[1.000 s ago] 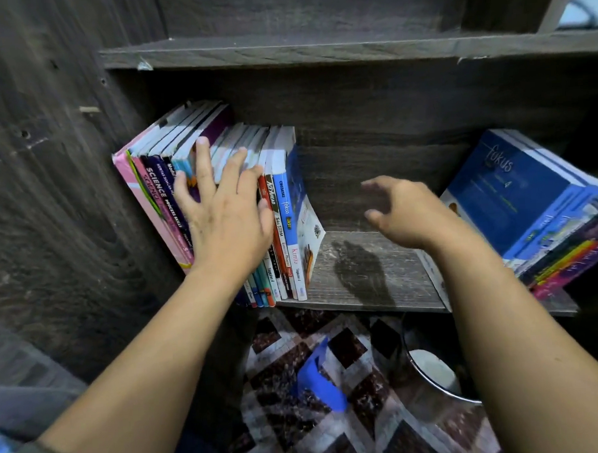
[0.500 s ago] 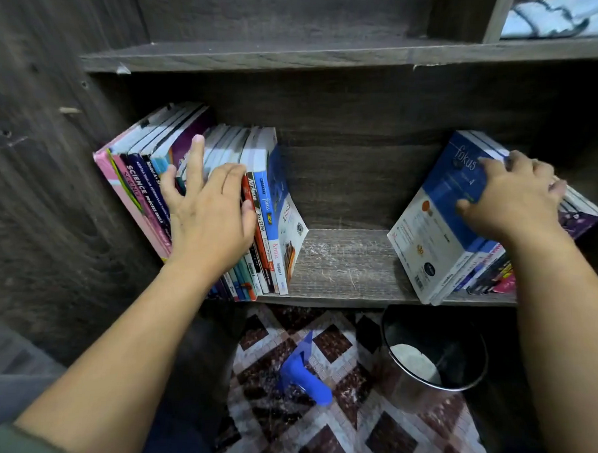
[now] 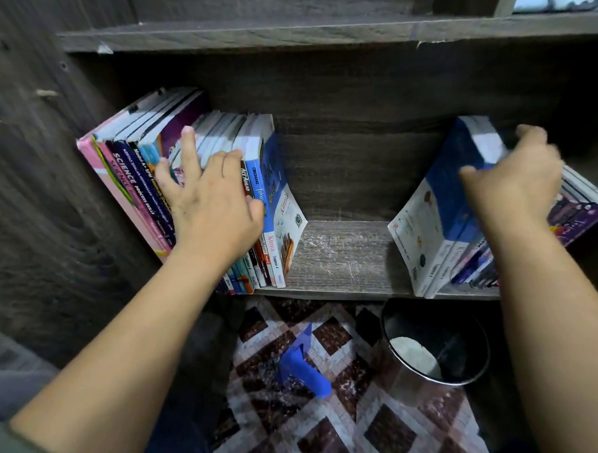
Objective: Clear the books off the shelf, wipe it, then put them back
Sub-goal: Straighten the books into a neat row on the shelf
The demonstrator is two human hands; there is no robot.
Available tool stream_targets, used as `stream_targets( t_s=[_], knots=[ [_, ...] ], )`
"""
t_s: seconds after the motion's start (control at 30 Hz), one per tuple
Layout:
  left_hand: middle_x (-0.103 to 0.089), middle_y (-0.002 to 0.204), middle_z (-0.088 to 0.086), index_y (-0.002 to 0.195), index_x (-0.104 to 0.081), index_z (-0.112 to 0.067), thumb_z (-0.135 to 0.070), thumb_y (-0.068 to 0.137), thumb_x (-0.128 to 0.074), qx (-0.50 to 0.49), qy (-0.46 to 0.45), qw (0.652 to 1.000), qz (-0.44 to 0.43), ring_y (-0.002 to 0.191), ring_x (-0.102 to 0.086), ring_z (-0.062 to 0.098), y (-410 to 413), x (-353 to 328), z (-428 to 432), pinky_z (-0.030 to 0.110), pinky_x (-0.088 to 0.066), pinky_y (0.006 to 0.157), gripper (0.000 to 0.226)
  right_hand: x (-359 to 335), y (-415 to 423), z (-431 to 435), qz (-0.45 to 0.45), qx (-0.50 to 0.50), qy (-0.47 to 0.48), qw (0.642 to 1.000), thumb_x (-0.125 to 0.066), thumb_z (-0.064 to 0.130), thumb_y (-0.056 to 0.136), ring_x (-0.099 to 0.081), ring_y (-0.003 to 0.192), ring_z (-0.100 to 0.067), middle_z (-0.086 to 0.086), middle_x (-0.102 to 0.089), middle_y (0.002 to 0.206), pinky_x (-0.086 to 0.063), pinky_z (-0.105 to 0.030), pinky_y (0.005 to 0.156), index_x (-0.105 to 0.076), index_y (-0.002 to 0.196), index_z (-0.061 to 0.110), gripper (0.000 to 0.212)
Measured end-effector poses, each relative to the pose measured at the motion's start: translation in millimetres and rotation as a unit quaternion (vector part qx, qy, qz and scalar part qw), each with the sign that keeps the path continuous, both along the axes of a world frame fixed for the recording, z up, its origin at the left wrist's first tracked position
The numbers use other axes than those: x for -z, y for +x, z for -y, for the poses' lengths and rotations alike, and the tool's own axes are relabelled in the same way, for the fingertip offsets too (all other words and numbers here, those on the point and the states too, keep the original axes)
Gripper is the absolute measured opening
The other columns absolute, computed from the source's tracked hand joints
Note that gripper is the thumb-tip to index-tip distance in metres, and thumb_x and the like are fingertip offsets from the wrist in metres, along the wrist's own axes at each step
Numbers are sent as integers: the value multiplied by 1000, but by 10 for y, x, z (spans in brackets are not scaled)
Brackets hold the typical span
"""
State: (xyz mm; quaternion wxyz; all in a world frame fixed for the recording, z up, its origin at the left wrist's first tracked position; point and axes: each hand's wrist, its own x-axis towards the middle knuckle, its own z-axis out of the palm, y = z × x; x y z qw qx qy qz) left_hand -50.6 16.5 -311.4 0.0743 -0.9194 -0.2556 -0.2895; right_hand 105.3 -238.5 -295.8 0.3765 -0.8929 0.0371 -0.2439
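Blue book (image 3: 450, 192), right of frame on the shelf (image 3: 340, 255), is being gripped by the right hand (image 3: 515, 179); left row of books (image 3: 144, 171) is being pressed by the flat, uncurled left hand (image 3: 211, 202).

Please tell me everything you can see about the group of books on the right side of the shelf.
The right group of books stands on the wooden shelf, leaning to the right, away from the bare gap in the middle. They look like softcover schoolbooks. The front one has a blue and white cover with small round pictures; behind it are purple and multicoloured spines. Their lower ends reach the shelf's front edge. The right hand grips the upper part of the front books, thumb on the blue cover, fingers curled over the top. Titles are too blurred to read.
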Motion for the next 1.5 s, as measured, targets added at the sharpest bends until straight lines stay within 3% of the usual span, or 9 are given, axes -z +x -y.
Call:
stream_targets(
  t_s=[0.2,0.53,0.7,0.8,0.9,1.03,1.3,1.4,1.5],
  knots=[
    [-45,145,3,144,-38,-16,-29,83,-53,45,-17,999,-5,147,-4,28,-102,-23,-125,56,-8,111,64,214,-226,-496,-19,-62,65,996,-67,31,83,-58,107,-36,-17,-66,113,-44,-35,87,-60,118,14,39],
    [-44,143,2,144,-36,-15,-25,80,-56,17,-13,999,-24,145,-13,29,-53,-26,-25,54,-14,109,67,296,-488,-1516,-9,-192,223,956,-72,28,77,-65,95,-30,-10,-72,98,-50,-34,85,-65,117,17,41],
    [-51,139,0,140,-43,-17,-23,78,-56,31,-6,999,-4,144,-17,29,-97,-16,-93,53,-13,108,64,312,-617,-1875,-27,-320,157,934,-68,40,86,-61,92,-15,1,-69,103,-45,-24,78,-59,125,30,41],
    [-49,141,-1,142,-40,-17,-25,80,-54,35,-10,999,-11,145,-15,27,-132,-22,-133,53,-11,107,64,251,-440,-1676,-142,-500,113,846,-68,48,84,-58,92,4,19,-64,109,-43,-23,84,-52,124,37,45],
    [-46,144,-1,144,-36,-18,-29,81,-53,32,-2,999,-24,145,-12,27,-147,-36,-131,53,-11,108,66,379,-325,-1533,-280,-582,-1,764,-79,32,78,-58,109,-1,9,-55,136,-48,-33,94,-9,154,35,103],
    [-48,141,2,142,-39,-15,-30,80,-50,26,-4,999,-20,145,-15,28,-145,-31,-112,54,-11,107,65,584,-430,-1676,-192,-490,-61,848,-76,29,82,-55,121,-19,0,-57,136,-42,-39,104,4,152,42,107],
    [-48,139,1,141,-39,-15,-28,77,-58,20,6,1000,-14,144,-18,26,-136,16,-64,51,-15,104,68,833,-497,-1675,-194,-481,-106,848,-82,15,75,-60,107,-21,-11,-57,133,-44,-35,95,32,141,44,135],
    [-45,142,0,143,-36,-16,-30,79,-57,20,10,1000,-19,144,-17,25,-122,38,-68,50,-15,104,69,972,-503,-1705,-180,-470,-66,861,-82,14,75,-56,95,-13,-9,-60,130,-41,-30,86,31,137,53,135],
    [-42,144,0,144,-33,-16,-32,80,-57,22,6,1000,-22,145,-14,25,-113,47,-89,49,-17,104,71,1038,-484,-1669,-157,-473,-59,865,-82,16,75,-61,108,-20,-8,-60,131,-43,-32,93,20,144,52,128]
  ],
)
